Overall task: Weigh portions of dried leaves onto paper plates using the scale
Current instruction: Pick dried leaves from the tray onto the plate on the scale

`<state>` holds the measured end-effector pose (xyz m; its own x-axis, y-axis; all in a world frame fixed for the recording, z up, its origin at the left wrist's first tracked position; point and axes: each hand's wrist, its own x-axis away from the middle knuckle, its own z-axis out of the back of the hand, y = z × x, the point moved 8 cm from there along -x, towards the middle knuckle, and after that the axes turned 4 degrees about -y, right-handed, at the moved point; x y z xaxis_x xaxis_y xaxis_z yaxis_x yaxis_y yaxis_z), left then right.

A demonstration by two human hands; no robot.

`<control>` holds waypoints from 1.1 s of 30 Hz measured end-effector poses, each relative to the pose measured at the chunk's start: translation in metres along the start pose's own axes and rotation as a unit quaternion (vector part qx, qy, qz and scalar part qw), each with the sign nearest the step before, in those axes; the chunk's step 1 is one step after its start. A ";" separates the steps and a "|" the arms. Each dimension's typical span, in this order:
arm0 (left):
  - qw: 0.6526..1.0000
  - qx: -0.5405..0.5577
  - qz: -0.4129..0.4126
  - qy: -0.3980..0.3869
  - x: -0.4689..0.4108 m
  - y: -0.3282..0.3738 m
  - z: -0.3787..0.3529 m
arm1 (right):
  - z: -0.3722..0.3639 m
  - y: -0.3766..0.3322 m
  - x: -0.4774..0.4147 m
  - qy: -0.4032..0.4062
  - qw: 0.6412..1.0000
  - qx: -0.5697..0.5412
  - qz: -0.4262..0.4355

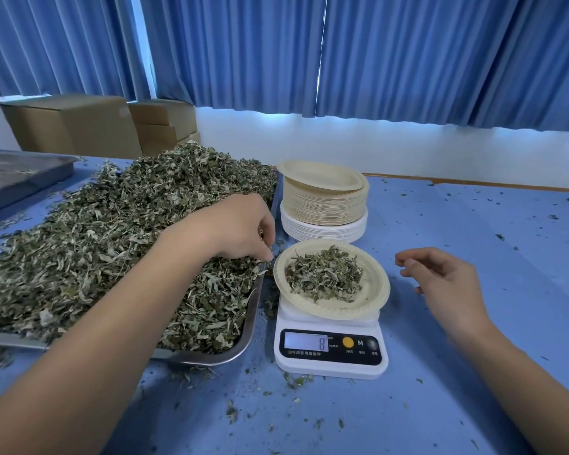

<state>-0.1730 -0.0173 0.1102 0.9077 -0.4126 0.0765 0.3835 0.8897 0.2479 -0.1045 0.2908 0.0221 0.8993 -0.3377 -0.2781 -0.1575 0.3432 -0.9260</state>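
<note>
A paper plate (375, 300) of dried leaves (324, 274) is set on the scale (329, 366); more are pinched left of it by the left hand (240, 224).

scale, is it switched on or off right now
On: the scale has a lit display showing the digit 8, with a paper plate of dried leaves resting on it.

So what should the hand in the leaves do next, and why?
Probably carry its pinch over to the paper plate on the scale and drop it there. The left hand is curled into the dried leaves at the edge of the metal tray beside that plate, the display reads 8, and the right hand hovers open.
</note>
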 end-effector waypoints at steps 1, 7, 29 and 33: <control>1.000 -0.003 -0.003 0.000 -0.001 0.000 -0.001 | 0.000 0.000 0.000 -0.001 1.000 0.001 0.000; 0.991 0.046 -0.124 0.026 0.009 0.029 0.007 | 0.000 -0.001 0.000 -0.001 1.000 -0.002 -0.003; 0.985 0.034 -0.109 0.128 0.000 0.048 -0.017 | -0.005 -0.006 0.005 -0.038 0.999 -0.018 -0.032; 0.999 -0.031 0.001 0.037 -0.009 0.019 -0.034 | -0.021 -0.010 0.010 -0.093 0.995 0.001 -0.042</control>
<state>-0.1675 0.0102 0.0812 0.9173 -0.3981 0.0051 0.3901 0.9015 0.1872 -0.1021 0.2655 0.0234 0.9691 -0.1978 -0.1475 -0.0777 0.3226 -0.9433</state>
